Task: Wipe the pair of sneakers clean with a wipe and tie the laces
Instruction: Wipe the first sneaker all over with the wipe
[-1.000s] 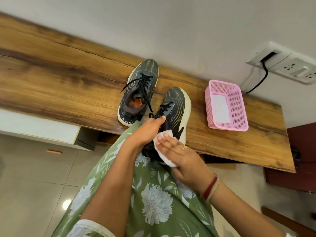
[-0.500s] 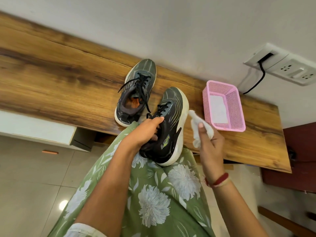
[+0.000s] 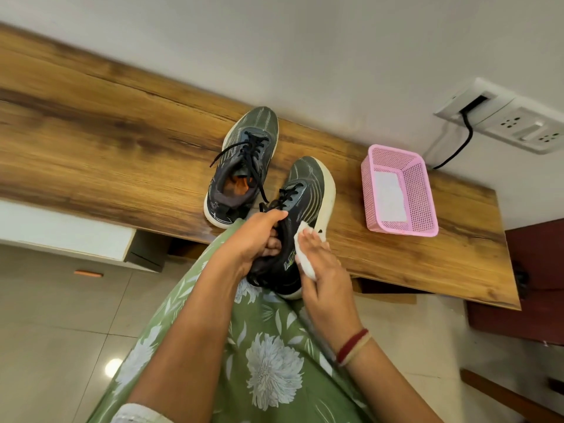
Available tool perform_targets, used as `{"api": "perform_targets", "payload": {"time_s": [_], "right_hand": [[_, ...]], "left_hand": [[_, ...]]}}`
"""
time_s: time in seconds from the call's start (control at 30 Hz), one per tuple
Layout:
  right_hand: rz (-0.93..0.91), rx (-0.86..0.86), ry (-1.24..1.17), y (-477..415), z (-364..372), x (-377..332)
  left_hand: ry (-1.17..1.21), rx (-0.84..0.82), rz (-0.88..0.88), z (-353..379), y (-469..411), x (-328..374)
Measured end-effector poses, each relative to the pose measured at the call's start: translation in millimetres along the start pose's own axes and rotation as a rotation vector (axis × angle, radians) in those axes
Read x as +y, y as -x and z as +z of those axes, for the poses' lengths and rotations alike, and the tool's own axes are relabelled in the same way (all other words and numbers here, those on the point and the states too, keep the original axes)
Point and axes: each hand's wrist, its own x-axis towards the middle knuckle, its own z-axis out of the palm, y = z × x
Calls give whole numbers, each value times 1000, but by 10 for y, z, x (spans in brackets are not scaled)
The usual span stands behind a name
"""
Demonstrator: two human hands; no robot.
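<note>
White wipe (image 3: 303, 254) is back on the sneaker (image 3: 308, 181): half a second ago the right hand (image 3: 325, 276) held it up, clear of the shoe. Now it presses the wipe to the dark side above the sole, so wiping likely continues. Its grip lies open, fingers nearly straight over the wipe. The left hand (image 3: 256, 239) curls its grip round the collar, tilting the sneaker over the counter (image 3: 122, 148) edge. Beyond stands the second sneaker (image 3: 244, 160), laces (image 3: 253, 154) loose; the basket (image 3: 424, 190) sits farther right.

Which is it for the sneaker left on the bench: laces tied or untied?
Untied. The black laces show no bow; loose ends trail off the sneaker onto the wooden bench.
</note>
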Motion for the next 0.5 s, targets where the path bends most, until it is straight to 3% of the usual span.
{"api": "perform_targets", "payload": {"time_s": [0.13, 0.27, 0.43, 0.5], "right_hand": [[-74, -50, 1, 152, 35, -29], [83, 35, -20, -76, 50, 3], [-74, -80, 47, 142, 41, -85], [-7, -36, 25, 12, -4, 8]], "left_hand": [[-11, 1, 10, 4, -9, 11], [15, 14, 23, 26, 14, 12], [-7, 17, 6, -7, 10, 33], [9, 24, 18, 17, 9, 38]]}}
